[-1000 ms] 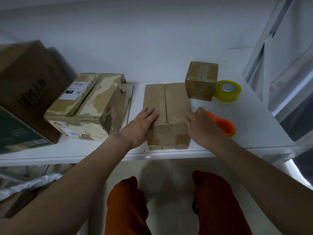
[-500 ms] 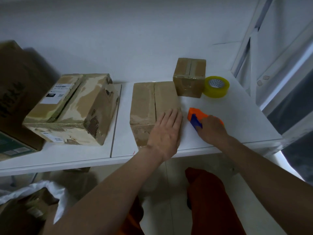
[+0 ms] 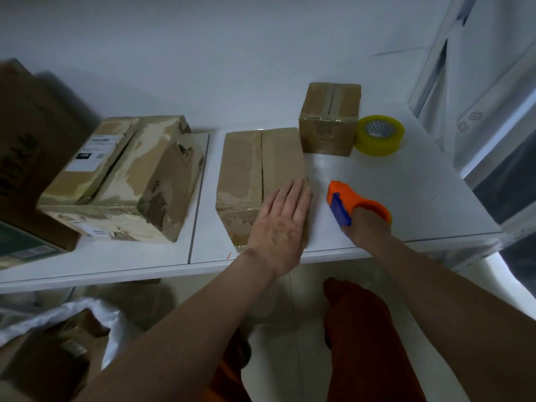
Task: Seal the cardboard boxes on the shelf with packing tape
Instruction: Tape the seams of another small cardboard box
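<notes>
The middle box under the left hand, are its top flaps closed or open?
Closed but untaped: the middle box has both flaps flat, with a bare seam.

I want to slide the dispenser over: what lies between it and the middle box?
Head view: only bare white shelf between the orange dispenser and the middle box.

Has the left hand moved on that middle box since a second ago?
Yes. The left hand went from the middle box's left side to its right front corner.
</notes>
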